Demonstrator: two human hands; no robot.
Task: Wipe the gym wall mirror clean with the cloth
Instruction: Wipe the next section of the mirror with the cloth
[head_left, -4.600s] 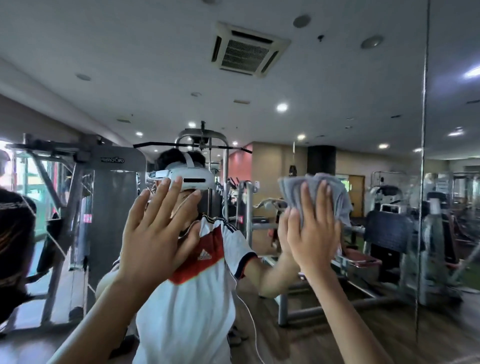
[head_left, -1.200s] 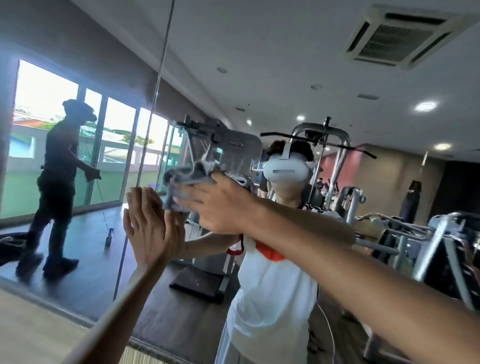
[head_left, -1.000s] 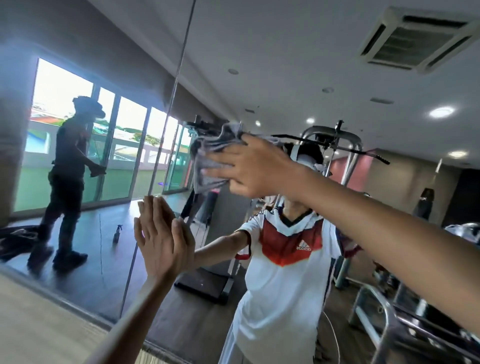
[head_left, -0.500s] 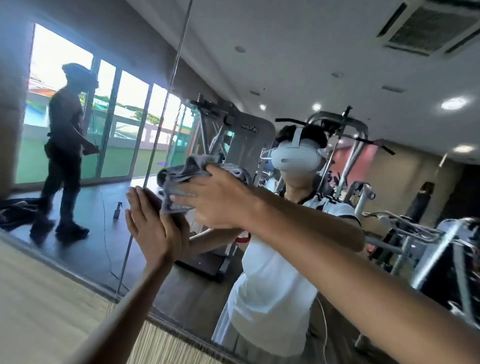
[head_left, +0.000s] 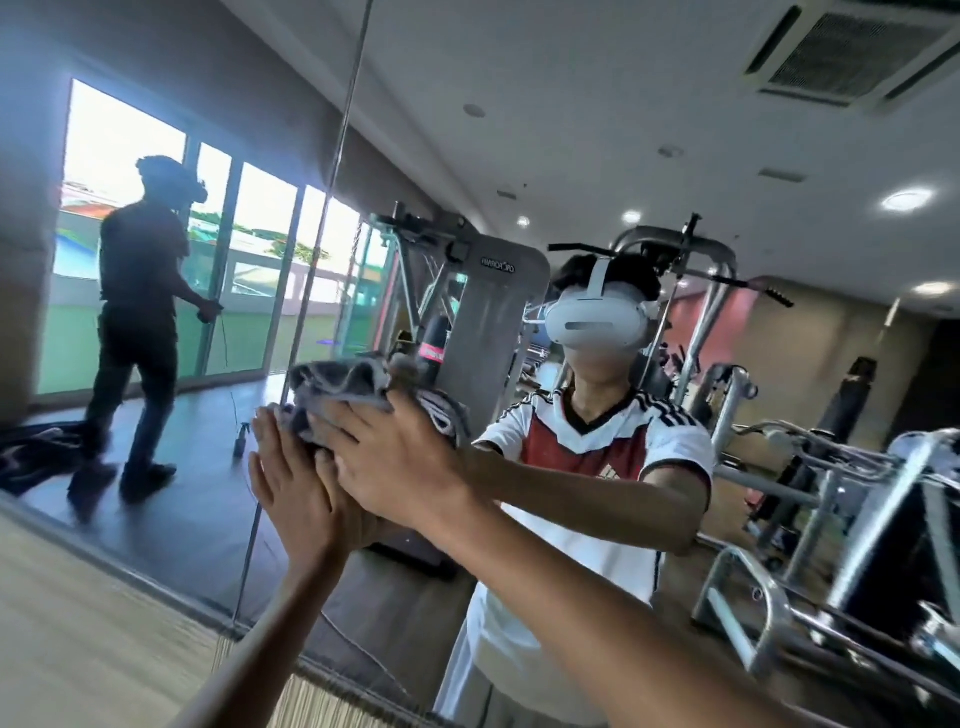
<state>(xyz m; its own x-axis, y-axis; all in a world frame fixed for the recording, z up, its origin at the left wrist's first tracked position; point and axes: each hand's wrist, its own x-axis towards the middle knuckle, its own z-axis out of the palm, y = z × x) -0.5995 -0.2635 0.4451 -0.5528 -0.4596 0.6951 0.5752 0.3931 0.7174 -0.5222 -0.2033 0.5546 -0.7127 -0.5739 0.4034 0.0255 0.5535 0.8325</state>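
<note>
I'm seeing both hands up on the big gym wall mirror (head_left: 571, 130), right around the thin vertical seam (head_left: 331, 182) between two panes. The left hand (head_left: 296, 483) is flat on the glass with nothing in it. Its fingers are straight, together and pointing up, its outer edge sits on the seam, and the forearm comes up from the bottom of the view.

The right arm reaches in from the lower right and passes in front of the left hand's thumb side. The right hand (head_left: 400, 457) has its fingers stretched out and spread toward the seam. It's pressing the crumpled grey cloth (head_left: 337, 382) onto the glass, not really wrapped round it as far as I can see. The cloth is bunched just right of the seam, left edge about touching it, directly above the left fingertips.

Left of the seam the reflection shows a person in dark clothes (head_left: 140, 312) and a small spray bottle (head_left: 240, 441) on the floor.
</note>
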